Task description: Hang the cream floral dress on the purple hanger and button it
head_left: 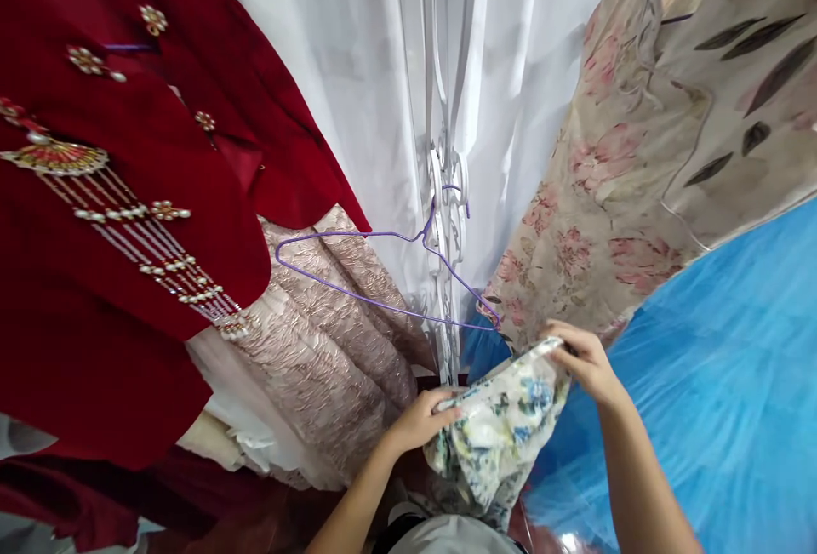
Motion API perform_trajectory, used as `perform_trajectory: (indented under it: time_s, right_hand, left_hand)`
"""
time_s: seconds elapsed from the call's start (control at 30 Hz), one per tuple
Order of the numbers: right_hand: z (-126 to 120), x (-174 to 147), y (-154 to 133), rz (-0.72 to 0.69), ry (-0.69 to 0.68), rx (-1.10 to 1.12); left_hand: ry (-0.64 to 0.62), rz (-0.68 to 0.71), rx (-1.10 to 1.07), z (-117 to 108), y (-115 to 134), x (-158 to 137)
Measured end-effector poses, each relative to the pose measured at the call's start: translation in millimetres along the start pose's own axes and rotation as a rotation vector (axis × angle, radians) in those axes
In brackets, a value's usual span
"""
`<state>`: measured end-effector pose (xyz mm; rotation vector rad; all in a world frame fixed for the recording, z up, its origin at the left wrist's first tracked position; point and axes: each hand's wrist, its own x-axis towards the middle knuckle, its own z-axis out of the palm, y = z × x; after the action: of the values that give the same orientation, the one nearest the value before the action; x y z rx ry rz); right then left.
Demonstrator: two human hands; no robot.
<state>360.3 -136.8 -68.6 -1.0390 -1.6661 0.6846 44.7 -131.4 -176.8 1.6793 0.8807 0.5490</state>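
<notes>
I hold up a white floral cloth (498,435) with blue and yellow flowers between both hands. My left hand (421,419) grips its lower left edge. My right hand (584,358) pinches its upper right edge. Just above the cloth an empty purple wire hanger (376,269) hangs from a white metal rack (447,197), and its right tip sits close to my right hand.
A dark red embroidered garment (128,222) with pearl beads hangs at left, a beige textured dress (325,341) beside it. A floral beige garment (670,137) hangs at right over a blue tulle skirt (721,384). White curtains (351,52) hang behind.
</notes>
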Motion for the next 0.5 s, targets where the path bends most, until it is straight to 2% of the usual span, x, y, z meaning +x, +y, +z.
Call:
perform_trajectory:
  time_s: [0.1, 0.2, 0.27, 0.37, 0.5]
  right_hand:
    - [1, 56, 8, -0.046, 0.008, 0.083]
    - [30, 109, 7, -0.021, -0.034, 0.249]
    - [53, 131, 2, 0.043, -0.097, 0.373]
    - [75, 139, -5, 0.202, -0.185, 0.536]
    - [66, 126, -8, 0.343, -0.193, 0.616]
  left_hand:
    - [0.150, 0.056, 0.114, -27, 16, -10]
    - [0.293, 0.117, 0.233, -48, 37, -22]
    - [0.370, 0.140, 0.290, -60, 47, -33]
    - [0.391, 0.100, 0.378, -79, 55, -51]
    - [0.321, 0.019, 0.573, -127, 56, -72]
